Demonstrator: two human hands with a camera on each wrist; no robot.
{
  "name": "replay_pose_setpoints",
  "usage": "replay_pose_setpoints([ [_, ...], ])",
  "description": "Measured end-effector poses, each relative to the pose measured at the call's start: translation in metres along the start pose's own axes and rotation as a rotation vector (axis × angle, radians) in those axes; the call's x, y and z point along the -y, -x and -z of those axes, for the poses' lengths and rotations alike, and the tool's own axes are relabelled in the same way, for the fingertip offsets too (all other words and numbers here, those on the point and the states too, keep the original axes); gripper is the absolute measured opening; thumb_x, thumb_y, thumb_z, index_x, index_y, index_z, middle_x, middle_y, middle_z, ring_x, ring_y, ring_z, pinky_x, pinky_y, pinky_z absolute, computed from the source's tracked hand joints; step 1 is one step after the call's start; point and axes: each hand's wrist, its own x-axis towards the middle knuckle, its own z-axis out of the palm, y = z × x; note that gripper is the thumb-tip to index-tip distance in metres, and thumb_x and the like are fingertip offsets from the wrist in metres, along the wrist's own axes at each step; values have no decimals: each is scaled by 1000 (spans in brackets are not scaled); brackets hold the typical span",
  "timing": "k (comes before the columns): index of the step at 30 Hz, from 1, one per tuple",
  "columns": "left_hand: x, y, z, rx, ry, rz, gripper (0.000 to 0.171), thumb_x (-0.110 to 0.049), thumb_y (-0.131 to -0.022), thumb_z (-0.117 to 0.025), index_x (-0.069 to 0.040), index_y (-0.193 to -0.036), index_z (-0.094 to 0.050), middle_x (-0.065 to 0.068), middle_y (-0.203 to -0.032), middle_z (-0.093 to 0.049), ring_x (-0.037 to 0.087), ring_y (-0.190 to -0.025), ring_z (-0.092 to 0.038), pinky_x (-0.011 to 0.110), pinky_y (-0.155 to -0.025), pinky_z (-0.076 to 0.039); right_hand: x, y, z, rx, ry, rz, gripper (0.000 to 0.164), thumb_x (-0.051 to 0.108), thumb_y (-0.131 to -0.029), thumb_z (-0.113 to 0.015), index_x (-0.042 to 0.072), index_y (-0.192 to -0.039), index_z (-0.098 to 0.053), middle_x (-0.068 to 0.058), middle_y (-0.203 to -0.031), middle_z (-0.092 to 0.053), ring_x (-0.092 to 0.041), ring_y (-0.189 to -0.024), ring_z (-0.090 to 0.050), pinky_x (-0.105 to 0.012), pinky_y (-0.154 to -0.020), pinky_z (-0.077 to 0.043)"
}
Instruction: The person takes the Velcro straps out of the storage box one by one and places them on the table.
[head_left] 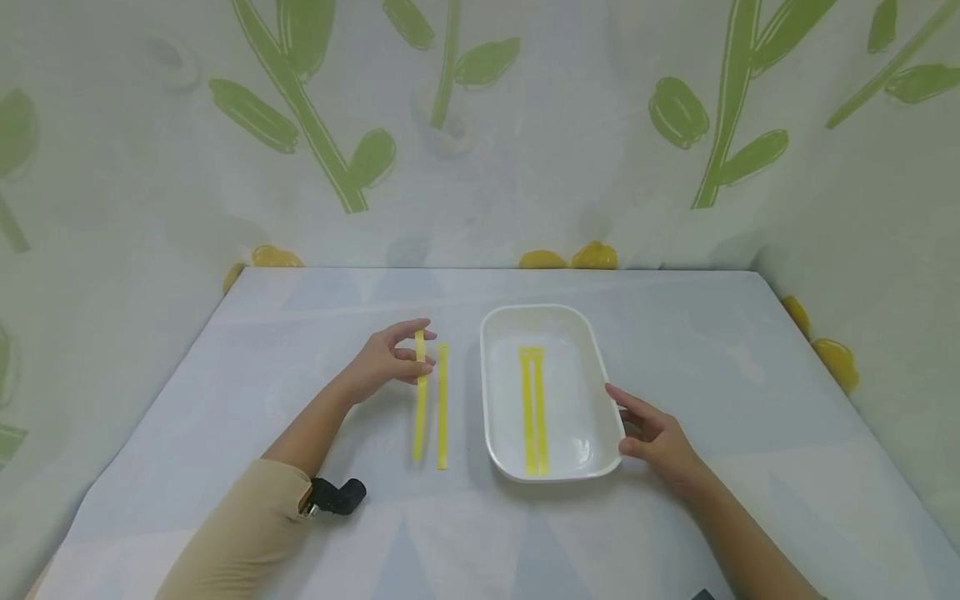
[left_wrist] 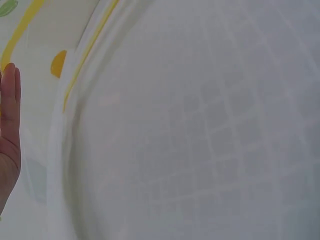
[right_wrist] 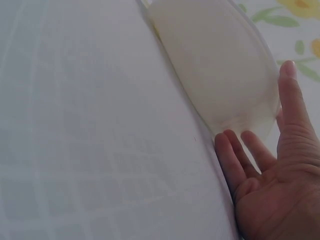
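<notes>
My left hand [head_left: 386, 362] pinches a thin yellow strip [head_left: 419, 425] between thumb and fingers, and the strip hangs lengthwise from it. Just right of it, a second yellow strip [head_left: 442, 408] lies on the table. In the left wrist view only part of the left hand [left_wrist: 10, 120] shows at the edge. A white rectangular tray [head_left: 581, 383] stands further right, with two yellow strips [head_left: 528, 417] side by side inside, their far ends wider. At the tray's right side, my right hand [head_left: 660, 446] touches the rim and wall with fairly straight fingers; the right wrist view shows these fingertips [right_wrist: 248, 135] against the wall.
A pale patterned cloth covers the table [head_left: 712, 350]. Behind and at both sides rise fabric walls [head_left: 555, 125] with green plant prints. A black wrist device [head_left: 337, 496] sits by the left sleeve [head_left: 240, 525].
</notes>
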Motion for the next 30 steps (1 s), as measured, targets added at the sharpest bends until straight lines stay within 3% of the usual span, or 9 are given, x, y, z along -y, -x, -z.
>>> replay_pose_setpoints([
  [11,17,-1,3,-25,-112,94,77,-9,-78,-76,-16,-145,-38,7,-137,-51,17,-102,-65,30,-75,-55,2,0,0,8,-11,3,64,13,-86,-69,7,-143,-41,17,-134,-52,-7,-100,-59,-20,-80,-52],
  [14,22,-2,4,-40,-169,101,79,-11,-76,-79,-16,-144,-39,6,-136,-52,19,-107,-63,33,-83,-53,1,0,-1,8,-4,-3,64,13,-86,-69,8,-143,-40,18,-135,-51,-6,-100,-59,-20,-81,-52],
  [20,28,-4,3,-99,-390,133,83,-16,-70,-84,-18,-142,-43,2,-129,-59,22,-118,-55,43,-103,-40,1,0,-2,-2,-1,-20,65,15,-86,-70,9,-143,-41,18,-133,-52,-7,-99,-60,-20,-80,-52],
  [26,24,-2,-1,-114,-563,108,83,-15,-71,-83,-10,-143,-41,11,-125,-55,27,-106,-56,41,-92,-48,1,-1,-1,-2,-10,-9,65,15,-85,-71,6,-142,-41,17,-132,-54,-7,-99,-60,-20,-80,-52],
  [30,22,-1,-1,-145,-588,124,81,-17,-71,-84,-7,-141,-44,14,-121,-48,26,-99,-56,37,-88,-50,2,0,-1,-8,0,-18,65,14,-85,-71,7,-142,-41,18,-132,-54,-6,-99,-60,-20,-80,-52],
])
